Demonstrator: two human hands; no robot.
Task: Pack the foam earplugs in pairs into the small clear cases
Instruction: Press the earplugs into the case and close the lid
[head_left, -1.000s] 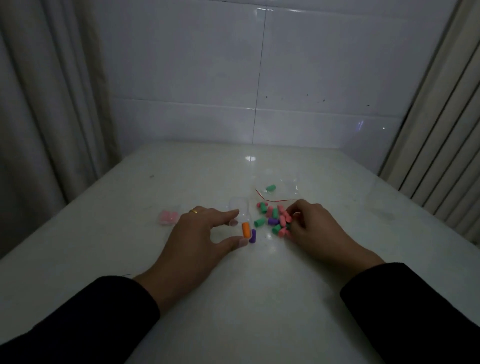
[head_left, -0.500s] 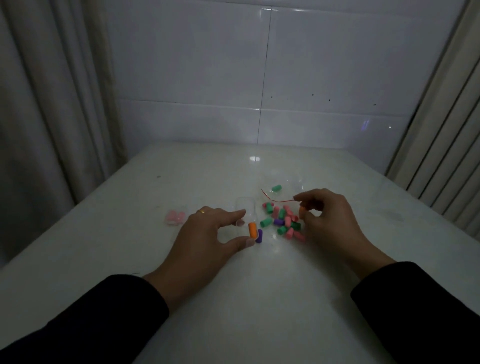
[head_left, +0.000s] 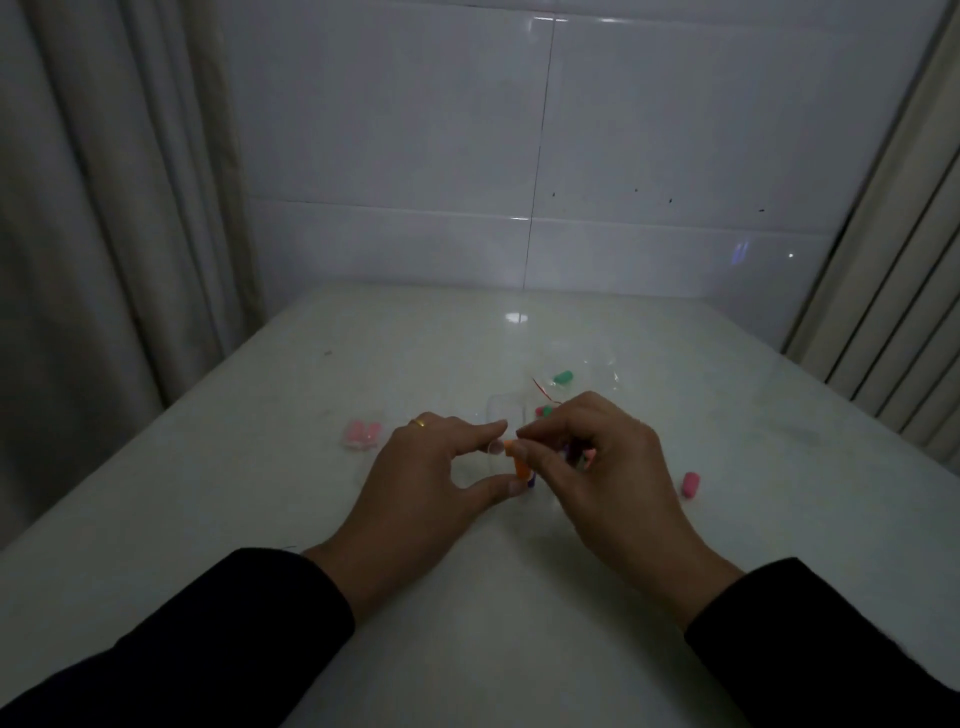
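On the white table (head_left: 467, 597), my left hand (head_left: 431, 483) holds a small clear case (head_left: 503, 415) between forefinger and thumb. An orange earplug (head_left: 519, 465) and a purple earplug (head_left: 530, 482) lie at the case's right side. My right hand (head_left: 597, 467) has its fingertips pinched at the top end of the orange earplug, right beside my left forefinger. It covers most of the pile of coloured earplugs (head_left: 544, 411). A green earplug (head_left: 562, 376) lies farther back, and a pink earplug (head_left: 690, 484) lies alone to the right.
A small case with pink earplugs (head_left: 362, 434) sits left of my left hand. A crumpled clear bag (head_left: 602, 364) with a red strip lies behind the pile. Curtains hang on both sides, and a tiled wall stands at the table's far edge.
My right hand left the pile and moved left to the case, fingertips pinched. A pink earplug now lies alone on the right. My left hand kept hold of the case.
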